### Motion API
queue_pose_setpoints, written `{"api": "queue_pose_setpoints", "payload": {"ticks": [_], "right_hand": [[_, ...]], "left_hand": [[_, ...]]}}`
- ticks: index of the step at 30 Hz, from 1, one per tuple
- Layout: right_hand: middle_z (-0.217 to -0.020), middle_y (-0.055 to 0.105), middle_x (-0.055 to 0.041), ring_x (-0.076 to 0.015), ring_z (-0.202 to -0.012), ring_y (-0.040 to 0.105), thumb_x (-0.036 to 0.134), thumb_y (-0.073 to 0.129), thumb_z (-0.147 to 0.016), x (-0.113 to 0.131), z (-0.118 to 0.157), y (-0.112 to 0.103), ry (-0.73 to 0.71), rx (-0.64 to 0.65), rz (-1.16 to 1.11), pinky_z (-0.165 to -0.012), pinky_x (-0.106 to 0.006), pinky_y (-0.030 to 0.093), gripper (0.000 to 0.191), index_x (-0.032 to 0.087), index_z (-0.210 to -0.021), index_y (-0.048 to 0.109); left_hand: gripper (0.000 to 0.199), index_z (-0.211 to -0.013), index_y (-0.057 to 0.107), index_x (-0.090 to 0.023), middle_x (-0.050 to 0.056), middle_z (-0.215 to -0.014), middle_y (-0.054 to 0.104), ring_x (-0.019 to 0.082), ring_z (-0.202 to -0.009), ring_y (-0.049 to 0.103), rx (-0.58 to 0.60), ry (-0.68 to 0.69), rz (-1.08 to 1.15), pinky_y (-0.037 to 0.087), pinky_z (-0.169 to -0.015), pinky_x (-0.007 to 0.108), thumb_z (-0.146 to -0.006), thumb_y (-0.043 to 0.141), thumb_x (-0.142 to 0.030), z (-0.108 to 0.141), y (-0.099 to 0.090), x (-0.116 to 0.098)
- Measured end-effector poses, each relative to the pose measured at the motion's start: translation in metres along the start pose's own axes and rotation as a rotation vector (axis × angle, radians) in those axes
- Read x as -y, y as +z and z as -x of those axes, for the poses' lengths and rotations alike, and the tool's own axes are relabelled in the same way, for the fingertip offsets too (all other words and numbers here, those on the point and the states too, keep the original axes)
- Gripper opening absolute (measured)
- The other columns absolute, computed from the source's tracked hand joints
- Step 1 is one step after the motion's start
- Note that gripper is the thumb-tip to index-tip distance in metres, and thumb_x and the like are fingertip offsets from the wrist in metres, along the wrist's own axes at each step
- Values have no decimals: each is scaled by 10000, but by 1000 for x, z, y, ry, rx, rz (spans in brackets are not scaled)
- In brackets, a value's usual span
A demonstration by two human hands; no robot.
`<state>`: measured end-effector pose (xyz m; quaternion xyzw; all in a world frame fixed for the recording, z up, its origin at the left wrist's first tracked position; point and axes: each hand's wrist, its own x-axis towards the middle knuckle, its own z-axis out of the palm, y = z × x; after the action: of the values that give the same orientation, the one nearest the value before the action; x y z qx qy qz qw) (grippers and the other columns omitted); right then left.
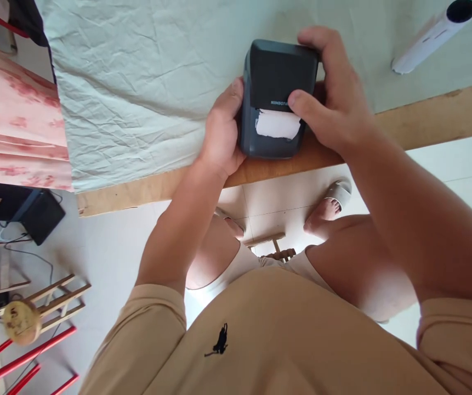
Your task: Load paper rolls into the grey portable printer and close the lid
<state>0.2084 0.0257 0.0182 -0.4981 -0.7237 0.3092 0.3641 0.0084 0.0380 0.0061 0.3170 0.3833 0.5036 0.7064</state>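
Note:
A dark label printer (284,71) with NIIMBOT lettering is held between both hands over the table's near edge. White label paper (277,124) sticks out of the slot on its front. My left hand (224,122) grips the printer's left side, its fingers mostly hidden behind the body. With my right hand (338,93) I hold the right side; the thumb presses on the lid near the lettering and the index finger curls at the top right corner.
A pale green cloth (145,82) covers the table, which has a bare wooden edge (137,189). A white paper roll (431,41) lies at the right. To the left are pink floral fabric (17,120), a wooden stool (22,322), red stool legs (34,354) and cables.

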Motion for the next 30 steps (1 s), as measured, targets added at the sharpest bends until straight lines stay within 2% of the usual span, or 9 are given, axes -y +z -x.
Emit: {"api": "queue_pose_setpoints", "payload": {"ticks": [3,6,9,11,16,18,24,27,30], "right_hand": [[-1793,555,-79,-287,-1476,663,413,791,-891,-6,0,2,-6,18,-2,-1031,-386,666,838,317,-1669,495],[-1555,684,-80,-325,-1357,711,492,897,-768,-5,-1,-2,-56,-96,110,-980,-446,688,821,358,-1538,646],[-960,653,-34,-257,-832,689,648,861,-856,11,-1,-10,-137,-270,216,-831,-476,632,600,275,-1314,764],[-779,522,13,-193,-615,562,609,736,-1024,26,-3,-14,-168,-367,221,-745,-445,542,374,258,-1150,772],[-926,685,-24,-207,-730,727,362,715,-1058,42,-7,-9,-262,-552,98,-606,-374,428,217,255,-904,607],[-896,730,-1,-178,-676,682,282,693,-1012,40,-8,-5,-284,-501,160,-581,-362,390,141,262,-896,614],[-779,736,-9,-182,-575,442,316,635,-969,35,-12,-8,-150,6,583,-560,-387,186,135,281,-852,692],[-690,662,13,-185,-544,345,395,664,-974,35,-17,-12,-109,126,546,-537,-375,168,103,318,-909,682],[-705,654,18,-198,-569,431,343,727,-870,36,-21,-19,-85,208,476,-540,-369,228,127,347,-995,712]], "left_hand": [[471,-834,680,-286,32,-856,729,334,-1545,676,0,104,-34,667,-1206,474,-1127,684,-654,6,-4,3],[539,-811,680,-329,44,-856,760,349,-1472,676,-21,117,-62,648,-1193,481,-951,823,-830,13,-6,4],[507,-952,749,-299,45,-1004,822,326,-1463,714,-78,109,-60,651,-1190,457,-1018,752,-802,20,-5,4],[501,-1009,781,-287,44,-1033,831,314,-1407,763,-72,95,-59,673,-1143,426,-1030,740,-786,24,-3,4],[491,-1031,812,-291,55,-1047,855,299,-1422,781,-128,105,-105,695,-1112,388,-1035,734,-775,28,-4,5],[475,-1048,823,-286,56,-1081,864,293,-1446,775,-134,100,-98,689,-1131,377,-1047,734,-753,30,-5,6],[391,-1143,823,-293,32,-1219,887,281,-1467,766,-171,70,-139,671,-1177,365,-1078,734,-668,39,-7,4],[415,-1140,825,-296,30,-1248,895,290,-1466,767,-181,26,-194,667,-1190,379,-1064,741,-695,41,-7,0],[443,-1141,832,-293,31,-1276,902,302,-1454,780,-152,17,-195,667,-1192,399,-1061,735,-717,41,-6,-3]]}}
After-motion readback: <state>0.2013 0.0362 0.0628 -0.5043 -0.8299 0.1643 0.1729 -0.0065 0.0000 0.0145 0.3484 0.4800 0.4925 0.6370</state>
